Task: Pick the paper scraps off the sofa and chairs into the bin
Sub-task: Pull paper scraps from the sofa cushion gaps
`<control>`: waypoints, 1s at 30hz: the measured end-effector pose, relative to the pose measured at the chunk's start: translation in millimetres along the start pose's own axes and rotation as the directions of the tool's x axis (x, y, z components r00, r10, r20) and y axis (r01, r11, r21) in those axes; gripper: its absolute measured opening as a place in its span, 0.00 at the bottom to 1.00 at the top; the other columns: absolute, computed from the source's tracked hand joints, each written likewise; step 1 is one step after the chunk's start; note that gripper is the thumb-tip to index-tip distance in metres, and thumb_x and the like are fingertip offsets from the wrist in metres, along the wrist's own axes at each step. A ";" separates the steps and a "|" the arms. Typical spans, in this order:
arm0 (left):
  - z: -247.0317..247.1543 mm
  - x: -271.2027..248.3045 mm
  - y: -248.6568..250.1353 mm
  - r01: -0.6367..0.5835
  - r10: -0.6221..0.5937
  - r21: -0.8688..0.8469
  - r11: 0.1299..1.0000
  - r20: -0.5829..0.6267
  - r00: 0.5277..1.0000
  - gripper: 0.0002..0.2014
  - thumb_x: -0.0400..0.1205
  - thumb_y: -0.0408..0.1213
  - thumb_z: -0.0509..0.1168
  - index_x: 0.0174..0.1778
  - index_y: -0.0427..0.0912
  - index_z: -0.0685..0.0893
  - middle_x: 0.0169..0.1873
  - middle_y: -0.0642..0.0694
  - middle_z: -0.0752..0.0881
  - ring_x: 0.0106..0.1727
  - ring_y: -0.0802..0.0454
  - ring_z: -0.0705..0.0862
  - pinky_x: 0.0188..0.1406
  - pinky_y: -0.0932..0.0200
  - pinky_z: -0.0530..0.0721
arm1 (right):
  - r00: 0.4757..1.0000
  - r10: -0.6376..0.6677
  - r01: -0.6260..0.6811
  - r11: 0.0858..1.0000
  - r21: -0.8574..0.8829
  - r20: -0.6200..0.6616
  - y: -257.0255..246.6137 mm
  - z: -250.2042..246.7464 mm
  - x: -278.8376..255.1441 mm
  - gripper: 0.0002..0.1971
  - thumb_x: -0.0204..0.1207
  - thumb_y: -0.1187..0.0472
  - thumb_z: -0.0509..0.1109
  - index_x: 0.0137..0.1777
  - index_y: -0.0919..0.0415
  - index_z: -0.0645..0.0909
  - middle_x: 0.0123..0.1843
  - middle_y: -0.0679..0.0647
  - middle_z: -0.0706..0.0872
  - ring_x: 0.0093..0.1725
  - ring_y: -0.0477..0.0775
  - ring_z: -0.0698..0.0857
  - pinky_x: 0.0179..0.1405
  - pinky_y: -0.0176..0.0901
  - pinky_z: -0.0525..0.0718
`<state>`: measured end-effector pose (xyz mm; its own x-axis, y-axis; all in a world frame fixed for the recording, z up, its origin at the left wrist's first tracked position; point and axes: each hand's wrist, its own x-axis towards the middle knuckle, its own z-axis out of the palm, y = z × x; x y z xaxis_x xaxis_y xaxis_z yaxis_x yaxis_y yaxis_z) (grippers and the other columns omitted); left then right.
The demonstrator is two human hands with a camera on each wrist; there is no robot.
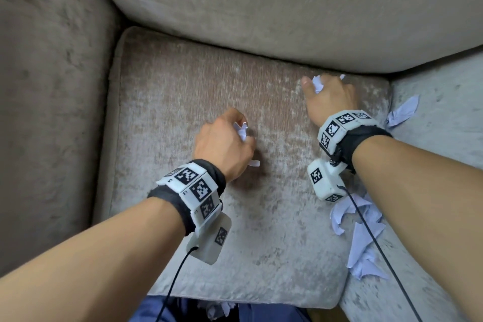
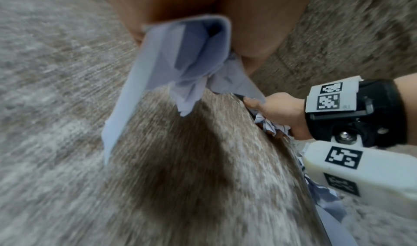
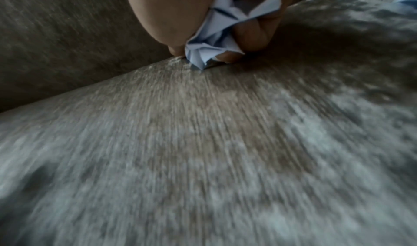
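My left hand (image 1: 230, 136) hovers over the middle of the sofa seat cushion (image 1: 183, 102), fingers curled round white paper scraps (image 1: 241, 131); in the left wrist view that bundle of scraps (image 2: 187, 57) hangs from the hand. My right hand (image 1: 329, 94) is at the cushion's back right, gripping crumpled paper scraps (image 1: 317, 83); in the right wrist view this crumpled wad (image 3: 225, 30) touches the cushion (image 3: 203, 142). More loose scraps (image 1: 363, 238) lie in the gap at the cushion's right edge, and another scrap (image 1: 402, 111) lies further back.
The sofa's left armrest (image 1: 47, 99) and back cushion (image 1: 287, 8) wall in the seat. A second seat cushion (image 1: 444, 125) adjoins on the right. Some white paper (image 1: 222, 312) shows below the cushion's front edge, between blue-clad legs (image 1: 266, 314).
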<state>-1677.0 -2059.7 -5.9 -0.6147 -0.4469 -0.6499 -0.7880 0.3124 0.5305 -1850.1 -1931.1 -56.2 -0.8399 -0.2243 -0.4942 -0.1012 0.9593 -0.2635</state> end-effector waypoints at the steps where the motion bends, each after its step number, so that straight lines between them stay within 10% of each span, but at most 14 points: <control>1: 1.5 -1.7 -0.3 0.003 -0.003 0.014 1.000 0.000 1.000 0.06 0.79 0.39 0.64 0.50 0.52 0.79 0.41 0.51 0.87 0.40 0.47 0.87 0.37 0.54 0.87 | 1.000 -0.009 0.009 1.000 0.016 0.011 0.8 1.1 -6.9 0.25 0.82 0.39 0.57 0.30 0.57 0.70 0.35 0.59 0.80 0.44 0.64 0.78 0.37 0.47 0.70; 8: 19.0 -17.6 14.1 -0.030 0.028 0.023 0.999 0.069 0.997 0.04 0.78 0.45 0.62 0.44 0.51 0.79 0.39 0.50 0.87 0.39 0.47 0.90 0.32 0.49 0.89 | 0.995 -0.090 0.080 0.983 0.164 0.053 20.7 -1.1 -63.4 0.21 0.71 0.58 0.64 0.23 0.57 0.55 0.21 0.51 0.59 0.24 0.51 0.58 0.26 0.48 0.73; 10: 29.2 -23.5 25.5 -0.056 0.054 0.023 0.998 0.079 0.995 0.03 0.79 0.43 0.62 0.44 0.49 0.79 0.36 0.50 0.86 0.41 0.46 0.88 0.35 0.51 0.88 | 0.995 -0.095 0.087 0.982 0.169 0.037 30.4 -17.2 -73.3 0.21 0.68 0.58 0.64 0.23 0.58 0.55 0.20 0.50 0.59 0.25 0.52 0.59 0.38 0.54 0.82; 19: 96.3 -59.3 77.2 -0.162 0.148 0.074 0.984 0.173 0.974 0.05 0.80 0.43 0.65 0.45 0.46 0.78 0.33 0.51 0.80 0.32 0.60 0.75 0.22 0.69 0.65 | 0.993 0.008 0.013 0.984 0.176 -0.122 84.7 -84.4 -107.2 0.22 0.72 0.62 0.67 0.23 0.57 0.58 0.22 0.49 0.64 0.26 0.55 0.67 0.33 0.44 0.64; 24: 134.7 -81.2 82.5 -0.187 0.151 0.119 0.975 0.259 0.954 0.05 0.79 0.43 0.66 0.44 0.47 0.79 0.41 0.43 0.86 0.37 0.44 0.83 0.25 0.61 0.71 | 0.987 0.019 0.017 0.975 0.222 -0.161 118.2 -84.9 -139.3 0.09 0.74 0.59 0.64 0.39 0.63 0.82 0.36 0.57 0.83 0.39 0.63 0.80 0.38 0.46 0.79; 30: 174.7 -100.1 80.2 -0.229 0.164 0.234 0.945 0.269 0.949 0.09 0.84 0.47 0.63 0.49 0.46 0.76 0.46 0.43 0.85 0.44 0.41 0.83 0.37 0.56 0.77 | 0.990 0.066 -0.036 0.974 0.225 -0.127 150.7 -87.4 -168.6 0.09 0.75 0.60 0.64 0.33 0.59 0.74 0.29 0.50 0.76 0.37 0.60 0.75 0.32 0.42 0.70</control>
<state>-1684.6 -1843.5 6.6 -0.7215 -0.1475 -0.6766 -0.6117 0.5936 0.5229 -1770.4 -1733.8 59.8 -0.9057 -0.1368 -0.4012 0.0518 0.9037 -0.4251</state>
